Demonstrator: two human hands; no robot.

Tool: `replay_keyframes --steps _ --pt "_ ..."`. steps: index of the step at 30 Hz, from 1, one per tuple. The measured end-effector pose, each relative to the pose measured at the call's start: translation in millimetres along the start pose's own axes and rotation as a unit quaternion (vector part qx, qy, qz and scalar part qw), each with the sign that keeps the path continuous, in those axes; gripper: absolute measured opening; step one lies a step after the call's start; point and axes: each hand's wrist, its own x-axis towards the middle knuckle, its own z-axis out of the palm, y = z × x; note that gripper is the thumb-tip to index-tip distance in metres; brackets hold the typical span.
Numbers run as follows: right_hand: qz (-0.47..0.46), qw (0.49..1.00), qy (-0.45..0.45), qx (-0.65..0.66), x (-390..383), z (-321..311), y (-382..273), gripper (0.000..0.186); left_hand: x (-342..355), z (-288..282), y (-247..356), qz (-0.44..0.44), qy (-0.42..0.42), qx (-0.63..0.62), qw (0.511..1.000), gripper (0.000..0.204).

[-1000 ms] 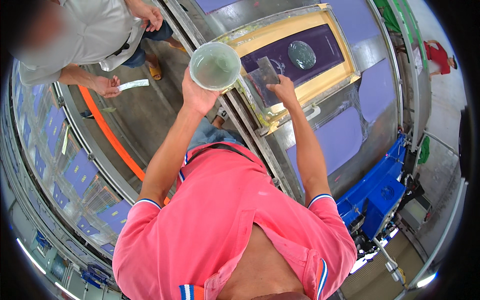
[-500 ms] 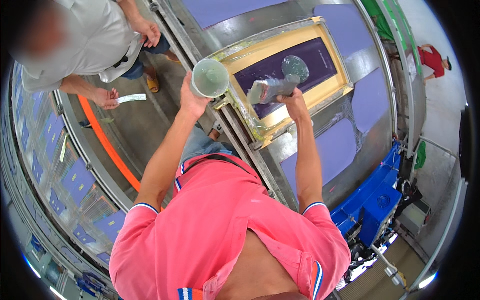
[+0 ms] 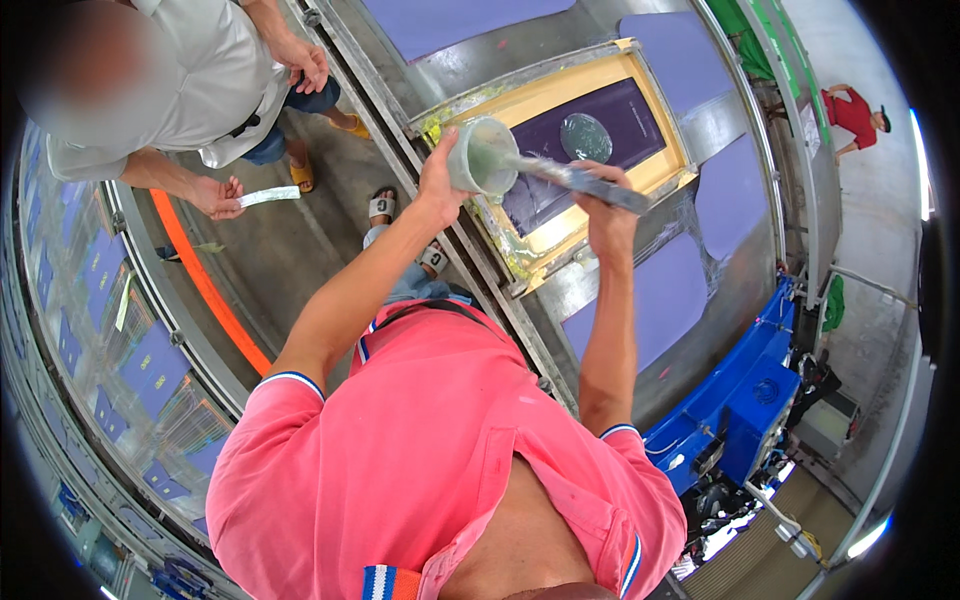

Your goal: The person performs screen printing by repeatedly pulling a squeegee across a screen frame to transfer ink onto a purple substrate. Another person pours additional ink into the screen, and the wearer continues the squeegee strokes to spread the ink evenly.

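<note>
My left hand (image 3: 440,182) is closed around the side of a translucent plastic tub (image 3: 483,155), which is tilted with its mouth toward the right. A pale, greenish residue coats the inside of the tub. My right hand (image 3: 608,215) grips a flat scraper (image 3: 572,176) by its dark end, and the scraper's smeared, pale end reaches into the tub's mouth. Both are above a screen-printing frame (image 3: 570,88) with a yellowish border and a dark purple middle. A round puddle of clear, greenish paste (image 3: 587,138) lies on that dark middle.
Light purple sheets (image 3: 640,300) lie on the metal table around the frame. A metal rail (image 3: 480,262) runs along its near edge. At the left, a co-worker (image 3: 215,90) holds a pale strip (image 3: 270,195). Blue machinery (image 3: 755,400) stands at the right; another person (image 3: 855,115) is farther off.
My left hand has moved the tub right and tilted it. My right hand has swung the scraper's smeared end up into the tub's mouth, exposing more of the puddle.
</note>
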Motion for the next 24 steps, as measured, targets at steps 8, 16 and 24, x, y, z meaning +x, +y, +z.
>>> replay_keyframes --steps 8,16,24 --pt "-0.277 0.936 0.056 -0.208 -35.6 30.4 23.1 0.011 -15.0 2.3 -10.0 -0.014 -0.102 -0.174 0.979 0.052" --pt "-0.260 0.894 0.164 -0.327 -34.6 21.8 60.3 0.029 -19.9 2.5 -7.1 -0.016 -0.204 -0.265 0.942 0.049" --pt "0.089 0.918 0.064 -0.380 -27.4 -29.0 52.0 0.037 -22.8 -8.5 26.1 0.065 -0.119 -0.213 0.968 0.052"
